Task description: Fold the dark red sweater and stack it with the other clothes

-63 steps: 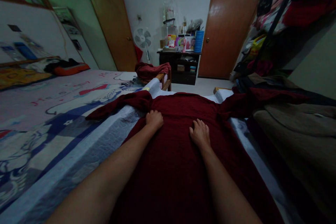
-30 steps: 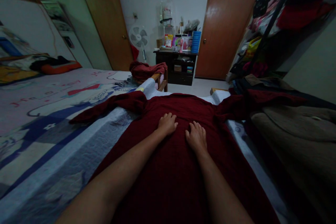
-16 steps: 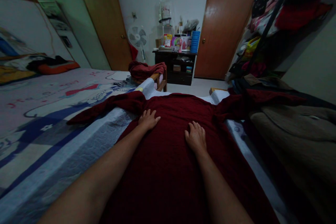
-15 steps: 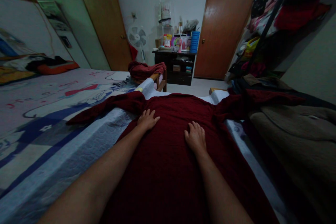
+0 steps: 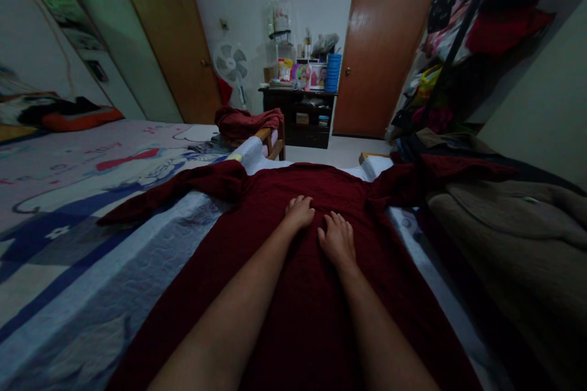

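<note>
A dark red long-sleeved garment (image 5: 302, 293) lies spread out in front of me, its left sleeve (image 5: 174, 191) stretched out to the left and its right sleeve (image 5: 454, 169) to the right. My left hand (image 5: 299, 212) rests on the upper middle of the cloth, fingers extended and slightly bent. Just to its right, my right hand (image 5: 337, 237) lies on the same cloth with fingers apart. A small gap separates the two hands. Neither holds anything that I can see. Under the garment shows a pale blue padded cover (image 5: 183, 238).
A bed with a patterned sheet (image 5: 68, 183) adjoins on the left. Brown clothing (image 5: 504, 226) is heaped at right. Beyond stand a chair with reddish cloth (image 5: 247, 125), a white fan (image 5: 230, 63), a dark cabinet (image 5: 293, 119) and a door (image 5: 385, 43). Bags (image 5: 509, 30) hang at upper right.
My left hand has moved right across the garment, from its left side to near my right hand. My right hand stays in about the same place on the cloth. The view has shifted slightly.
</note>
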`<state>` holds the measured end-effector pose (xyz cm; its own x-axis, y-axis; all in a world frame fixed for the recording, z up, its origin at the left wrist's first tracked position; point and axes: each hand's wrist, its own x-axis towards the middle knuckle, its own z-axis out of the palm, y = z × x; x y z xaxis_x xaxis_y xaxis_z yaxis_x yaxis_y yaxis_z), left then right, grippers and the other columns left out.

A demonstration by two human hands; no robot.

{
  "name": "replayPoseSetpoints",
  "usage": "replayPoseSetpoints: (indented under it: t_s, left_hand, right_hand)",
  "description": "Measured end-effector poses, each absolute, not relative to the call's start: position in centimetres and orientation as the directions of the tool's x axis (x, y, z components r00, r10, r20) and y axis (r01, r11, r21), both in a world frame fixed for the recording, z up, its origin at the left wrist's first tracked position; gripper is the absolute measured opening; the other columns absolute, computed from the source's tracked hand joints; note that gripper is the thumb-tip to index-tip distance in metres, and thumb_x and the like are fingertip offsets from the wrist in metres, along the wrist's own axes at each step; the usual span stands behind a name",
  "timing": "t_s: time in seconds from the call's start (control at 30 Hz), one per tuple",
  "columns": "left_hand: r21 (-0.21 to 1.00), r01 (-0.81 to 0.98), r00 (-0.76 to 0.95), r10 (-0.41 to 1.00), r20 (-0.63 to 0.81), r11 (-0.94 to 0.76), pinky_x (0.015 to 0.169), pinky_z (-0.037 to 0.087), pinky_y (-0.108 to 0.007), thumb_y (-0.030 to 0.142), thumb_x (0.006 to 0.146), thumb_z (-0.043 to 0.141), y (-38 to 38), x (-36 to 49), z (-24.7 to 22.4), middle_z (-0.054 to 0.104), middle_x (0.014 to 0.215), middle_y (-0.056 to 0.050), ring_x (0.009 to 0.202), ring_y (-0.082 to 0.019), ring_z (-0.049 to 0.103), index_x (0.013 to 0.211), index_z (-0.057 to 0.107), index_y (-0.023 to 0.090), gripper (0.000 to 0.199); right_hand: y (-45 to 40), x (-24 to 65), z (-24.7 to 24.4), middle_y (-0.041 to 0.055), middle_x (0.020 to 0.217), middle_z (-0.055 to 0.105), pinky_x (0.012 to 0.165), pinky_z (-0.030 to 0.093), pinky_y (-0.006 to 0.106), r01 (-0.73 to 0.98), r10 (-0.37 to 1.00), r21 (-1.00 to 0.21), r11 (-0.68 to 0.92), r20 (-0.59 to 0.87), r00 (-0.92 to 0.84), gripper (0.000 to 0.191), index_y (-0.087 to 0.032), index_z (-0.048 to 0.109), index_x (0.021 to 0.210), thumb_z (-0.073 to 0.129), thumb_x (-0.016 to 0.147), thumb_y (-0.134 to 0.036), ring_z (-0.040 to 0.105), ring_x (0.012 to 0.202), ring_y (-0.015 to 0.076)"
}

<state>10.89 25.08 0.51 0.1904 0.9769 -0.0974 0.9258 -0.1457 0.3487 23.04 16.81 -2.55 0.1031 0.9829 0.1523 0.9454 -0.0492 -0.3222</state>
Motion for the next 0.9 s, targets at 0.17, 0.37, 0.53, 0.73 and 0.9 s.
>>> replayPoseSetpoints:
  t_s: [0.17,0.37,0.53,0.73,0.9]
  left_hand:
    - [0.305,0.923,0.249,0.968,-0.011,-0.234,0.116,0.019,-0.047,0.041,0.094,0.035,24.1,11.1,-1.8,0.031,0.155,-0.006,0.144,-0.026,0.023,0.144,0.038,0.024,0.053]
    - [0.229,0.935,0.28,0.96,-0.004,-0.272,0.115,0.019,-0.049,0.044,0.094,0.035,24.0,11.0,-2.3,0.026,0.157,-0.007,0.145,-0.026,0.02,0.147,0.033,0.025,0.057]
    - [0.228,0.937,0.27,0.963,0.005,-0.264,0.115,0.018,-0.05,0.046,0.093,0.037,24.0,11.1,-2.3,0.026,0.157,-0.008,0.145,-0.027,0.019,0.147,0.033,0.026,0.058]
    - [0.278,0.926,0.256,0.966,0.035,-0.255,0.115,0.018,-0.05,0.044,0.09,0.042,24.1,11.1,-2.6,0.026,0.157,-0.01,0.145,-0.027,0.02,0.15,0.026,0.019,0.067]
    - [0.277,0.91,0.303,0.951,0.067,-0.31,0.117,0.015,-0.05,0.04,0.091,0.041,24.3,10.9,-2.6,0.028,0.156,-0.011,0.145,-0.024,0.02,0.149,0.027,0.016,0.064]
  right_hand:
    - [16.7,23.2,-2.5,0.0122,0.148,0.042,0.114,0.017,0.04,0.944,0.985,-0.326,-0.043,0.145,0.095,0.051,-0.013,0.047,0.137,0.043,0.091,-0.032,0.031,0.138,0.0243]
    - [16.7,22.8,-2.3,0.0176,0.152,0.032,0.112,0.016,0.051,0.943,0.96,-0.265,-0.202,0.139,0.245,0.058,-0.013,0.047,0.138,0.05,0.087,-0.041,0.022,0.141,0.0349]
    - [16.6,24.0,-1.7,0.0156,0.153,0.032,0.111,0.02,0.051,0.947,0.971,-0.234,-0.222,0.03,0.236,0.063,-0.017,0.044,0.141,0.048,0.087,-0.049,0.026,0.14,0.0335]
    - [19.1,26.1,0.4,0.0123,0.145,0.045,0.106,0.033,0.04,0.955,0.99,-0.261,-0.14,-0.057,0.129,0.047,-0.017,0.052,0.134,0.041,0.091,-0.032,0.041,0.133,0.0249]
    - [22.9,25.1,0.1,0.0061,0.154,0.033,0.112,0.024,0.041,0.945,0.993,-0.305,0.116,0.005,-0.12,0.051,-0.022,0.041,0.143,0.036,0.092,-0.018,0.028,0.141,0.0196]
